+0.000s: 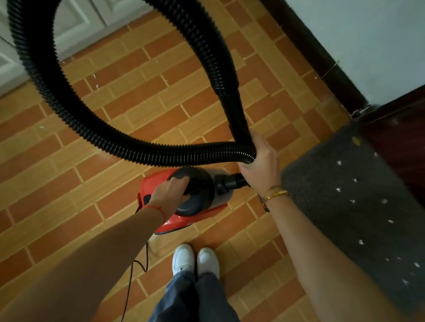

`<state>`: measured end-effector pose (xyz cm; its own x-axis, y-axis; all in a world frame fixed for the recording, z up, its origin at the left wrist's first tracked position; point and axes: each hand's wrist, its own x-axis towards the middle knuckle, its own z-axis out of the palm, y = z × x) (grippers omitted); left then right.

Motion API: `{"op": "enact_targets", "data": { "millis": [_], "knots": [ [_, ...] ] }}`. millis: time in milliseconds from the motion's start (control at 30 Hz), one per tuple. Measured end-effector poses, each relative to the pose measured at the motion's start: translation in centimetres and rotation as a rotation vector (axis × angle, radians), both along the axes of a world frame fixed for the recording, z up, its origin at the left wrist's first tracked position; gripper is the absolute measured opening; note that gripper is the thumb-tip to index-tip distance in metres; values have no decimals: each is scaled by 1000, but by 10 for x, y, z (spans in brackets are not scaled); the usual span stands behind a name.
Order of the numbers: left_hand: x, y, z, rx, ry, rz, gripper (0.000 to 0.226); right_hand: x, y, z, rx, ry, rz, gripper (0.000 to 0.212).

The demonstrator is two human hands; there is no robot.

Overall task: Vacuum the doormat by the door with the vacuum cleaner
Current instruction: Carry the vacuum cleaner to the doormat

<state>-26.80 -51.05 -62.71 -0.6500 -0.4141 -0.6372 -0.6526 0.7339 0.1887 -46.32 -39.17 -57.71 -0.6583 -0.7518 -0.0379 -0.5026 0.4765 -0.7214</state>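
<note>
Holding the vacuum [190, 202] and hose [121, 138] beside the mat [354, 217].
Your left hand [168, 195] grips the vacuum's handle; your right hand [259, 162] clasps the looped hose.

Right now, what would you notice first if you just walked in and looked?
First, the big black hose, looping up across the tiled floor and coming back to the right hand, which grips it. Below it, in the middle, sits the red vacuum, with the left hand gripping its black top. On the right lies the dark doormat, dotted with white bits.
</note>
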Motion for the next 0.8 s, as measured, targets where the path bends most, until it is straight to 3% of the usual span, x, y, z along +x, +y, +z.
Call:
{"op": "enact_targets", "data": {
  "millis": [333, 800],
  "knots": [
    [6, -16, -106, 4, -36, -38, 32, 9, -10, -114, -12, -48, -62, 51],
    [17, -22, -168, 40, -73, -54, 34, 22, -8, -164, -44, -70, -119, 43]
  ]
}}
